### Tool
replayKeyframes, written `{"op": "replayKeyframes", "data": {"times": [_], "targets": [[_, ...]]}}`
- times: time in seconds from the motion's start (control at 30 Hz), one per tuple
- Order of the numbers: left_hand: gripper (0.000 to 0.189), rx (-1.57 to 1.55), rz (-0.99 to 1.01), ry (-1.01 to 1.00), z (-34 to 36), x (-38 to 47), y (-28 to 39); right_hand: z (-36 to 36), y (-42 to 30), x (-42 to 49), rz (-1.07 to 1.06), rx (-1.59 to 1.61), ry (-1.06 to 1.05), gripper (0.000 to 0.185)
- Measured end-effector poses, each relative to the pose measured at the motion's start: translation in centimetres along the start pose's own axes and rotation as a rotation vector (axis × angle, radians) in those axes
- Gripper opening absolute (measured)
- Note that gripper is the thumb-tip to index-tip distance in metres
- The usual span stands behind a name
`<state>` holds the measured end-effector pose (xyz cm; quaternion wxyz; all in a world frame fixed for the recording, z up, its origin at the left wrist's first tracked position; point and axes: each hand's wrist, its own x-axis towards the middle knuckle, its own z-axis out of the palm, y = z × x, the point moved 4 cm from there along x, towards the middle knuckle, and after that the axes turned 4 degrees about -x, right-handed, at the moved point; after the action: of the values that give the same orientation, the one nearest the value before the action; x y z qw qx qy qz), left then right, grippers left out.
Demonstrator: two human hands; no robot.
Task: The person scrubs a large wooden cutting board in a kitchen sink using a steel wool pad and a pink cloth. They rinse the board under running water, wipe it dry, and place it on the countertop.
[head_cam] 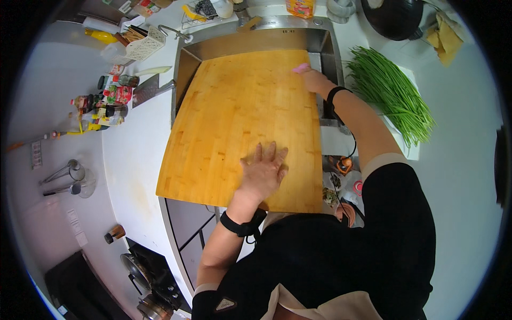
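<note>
A large wooden cutting board (240, 108) lies across the stainless steel sink (256, 42) and reaches back to my body. My left hand (262, 174) rests on its near part, fingers spread, with nothing in it. At the board's far right edge, my right hand (317, 81) grips a pink cloth (301, 68) against the wood. Most of the cloth is hidden by the hand. Both wrists wear black bands.
Green chives (388, 92) lie on the counter to the right. A cleaver (152, 90) lies left of the sink, near several bottles (116, 112). A faucet (182, 37) stands at the back left. Pans (138, 270) sit on the stove at lower left.
</note>
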<state>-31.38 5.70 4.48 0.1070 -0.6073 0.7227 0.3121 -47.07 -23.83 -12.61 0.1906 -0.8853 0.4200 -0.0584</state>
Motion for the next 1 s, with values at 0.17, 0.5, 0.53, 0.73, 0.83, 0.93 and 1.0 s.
{"op": "replayKeyframes", "data": {"times": [0.17,0.5,0.53,0.73,0.83,0.93,1.0], "targets": [[0.056,0.058,-0.005,-0.068,-0.7,0.4,0.4,1.6,2.2,0.7,0.041,-0.01,-0.129,0.055],[0.062,0.005,0.142,-0.164,-1.2,1.8,0.0,-3.8,-9.8,-15.4,0.016,0.177,-0.132,0.046],[0.062,0.009,0.145,-0.164,-1.1,1.8,0.0,-3.7,-9.5,-15.1,0.007,0.204,-0.107,0.045],[0.064,-0.007,0.118,-0.158,-0.4,2.1,-0.8,-1.2,-0.7,-4.9,0.657,0.251,0.071,0.026],[0.065,0.001,0.099,-0.186,0.1,2.2,-1.1,0.1,0.9,-4.5,0.804,0.359,0.025,0.035],[0.066,0.044,0.104,-0.176,0.1,2.7,-1.2,-0.4,-1.4,-6.7,0.544,0.237,0.051,0.026],[0.066,0.068,0.102,-0.181,0.1,2.9,-1.2,-1.0,-3.3,-8.8,0.489,0.138,-0.043,0.021]]}}
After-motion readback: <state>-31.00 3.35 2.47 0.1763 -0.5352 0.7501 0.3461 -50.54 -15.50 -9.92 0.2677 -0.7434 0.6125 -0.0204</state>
